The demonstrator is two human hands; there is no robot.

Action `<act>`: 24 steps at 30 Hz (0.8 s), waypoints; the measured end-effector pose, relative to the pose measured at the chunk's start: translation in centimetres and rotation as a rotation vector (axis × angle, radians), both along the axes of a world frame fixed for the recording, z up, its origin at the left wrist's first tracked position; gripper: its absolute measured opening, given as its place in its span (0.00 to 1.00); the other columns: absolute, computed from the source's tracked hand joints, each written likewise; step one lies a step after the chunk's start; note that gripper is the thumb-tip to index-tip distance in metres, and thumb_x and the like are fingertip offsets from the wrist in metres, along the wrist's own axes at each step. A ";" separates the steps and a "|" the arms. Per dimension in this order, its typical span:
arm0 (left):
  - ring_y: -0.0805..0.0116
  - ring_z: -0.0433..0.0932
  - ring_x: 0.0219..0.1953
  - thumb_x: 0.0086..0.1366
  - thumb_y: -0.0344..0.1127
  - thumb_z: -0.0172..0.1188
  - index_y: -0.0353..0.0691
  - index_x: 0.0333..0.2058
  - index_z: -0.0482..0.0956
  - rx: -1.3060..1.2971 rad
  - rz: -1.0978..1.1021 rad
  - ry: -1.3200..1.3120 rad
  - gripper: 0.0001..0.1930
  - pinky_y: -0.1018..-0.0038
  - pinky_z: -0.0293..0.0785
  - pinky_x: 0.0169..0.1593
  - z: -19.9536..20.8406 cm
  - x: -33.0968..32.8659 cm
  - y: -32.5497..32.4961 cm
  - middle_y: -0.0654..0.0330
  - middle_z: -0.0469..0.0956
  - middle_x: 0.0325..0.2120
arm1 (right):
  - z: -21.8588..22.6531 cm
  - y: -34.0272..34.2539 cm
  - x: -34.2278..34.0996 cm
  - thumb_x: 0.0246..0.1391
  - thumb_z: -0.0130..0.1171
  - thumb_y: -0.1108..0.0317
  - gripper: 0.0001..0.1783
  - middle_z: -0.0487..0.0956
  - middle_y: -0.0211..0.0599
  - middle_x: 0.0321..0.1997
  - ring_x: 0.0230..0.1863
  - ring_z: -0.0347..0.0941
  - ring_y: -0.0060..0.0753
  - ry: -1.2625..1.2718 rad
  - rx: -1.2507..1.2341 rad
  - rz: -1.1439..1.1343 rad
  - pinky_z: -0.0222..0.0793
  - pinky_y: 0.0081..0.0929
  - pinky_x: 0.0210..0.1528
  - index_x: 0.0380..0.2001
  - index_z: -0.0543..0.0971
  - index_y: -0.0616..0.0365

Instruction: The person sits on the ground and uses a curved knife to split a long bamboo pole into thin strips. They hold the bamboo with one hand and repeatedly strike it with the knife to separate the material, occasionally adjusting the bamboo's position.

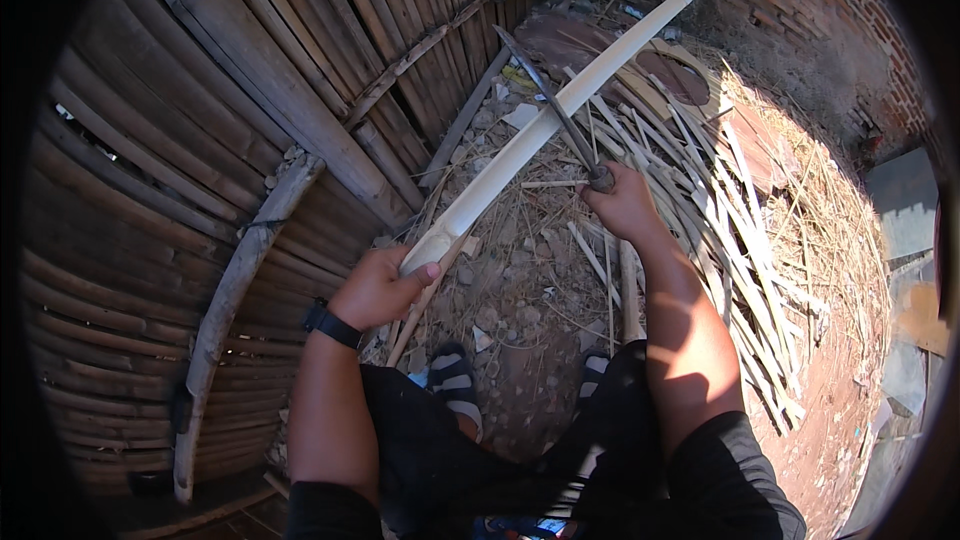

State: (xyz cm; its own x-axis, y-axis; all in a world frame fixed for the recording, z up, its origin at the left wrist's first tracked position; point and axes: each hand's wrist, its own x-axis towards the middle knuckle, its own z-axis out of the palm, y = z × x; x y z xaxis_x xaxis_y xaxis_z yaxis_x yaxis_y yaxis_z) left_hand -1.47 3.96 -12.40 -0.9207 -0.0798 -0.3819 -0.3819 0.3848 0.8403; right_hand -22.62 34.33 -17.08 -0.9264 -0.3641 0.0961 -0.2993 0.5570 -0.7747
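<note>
A long split bamboo piece (520, 152), its pale hollow side showing, slants from lower left to upper right in front of me. My left hand (380, 285) is closed round its near end, thumb on top; a dark watch sits on that wrist. My right hand (622, 202) is wrapped round the handle of a long dark-bladed machete (568, 122). The blade crosses over the bamboo near its middle, with its tip pointing up and left. Whether the blade touches the bamboo I cannot tell.
A bamboo-slat wall (150, 140) with a leaning pole (240, 290) stands close on my left. Many split bamboo strips (730, 260) lie piled at right. Rubble and shavings (510, 300) cover the ground by my sandalled feet. A brick wall (800, 10) rises behind.
</note>
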 end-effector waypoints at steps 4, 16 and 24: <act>0.79 0.72 0.18 0.71 0.53 0.64 0.31 0.41 0.80 0.035 0.001 0.013 0.24 0.77 0.69 0.22 -0.3 0.2 -0.4 0.67 0.74 0.19 | 1.7 -1.9 2.9 0.50 0.70 0.58 0.19 0.82 0.46 0.28 0.31 0.79 0.43 0.234 0.222 0.283 0.74 0.40 0.40 0.42 0.83 0.58; 0.80 0.70 0.17 0.70 0.52 0.64 0.32 0.37 0.79 -0.104 -0.056 -0.007 0.23 0.77 0.67 0.22 0.3 0.3 -0.7 0.68 0.73 0.18 | 1.9 0.2 2.2 0.49 0.69 0.59 0.22 0.84 0.49 0.33 0.35 0.81 0.51 0.105 0.147 0.111 0.75 0.43 0.43 0.46 0.83 0.56; 0.81 0.71 0.18 0.71 0.52 0.64 0.32 0.39 0.81 -0.057 -0.020 0.018 0.22 0.78 0.67 0.22 1.6 0.9 0.3 0.68 0.73 0.18 | 1.5 3.1 -1.1 0.51 0.70 0.63 0.15 0.76 0.33 0.21 0.26 0.72 0.31 -0.013 -0.056 -0.104 0.70 0.34 0.34 0.37 0.82 0.62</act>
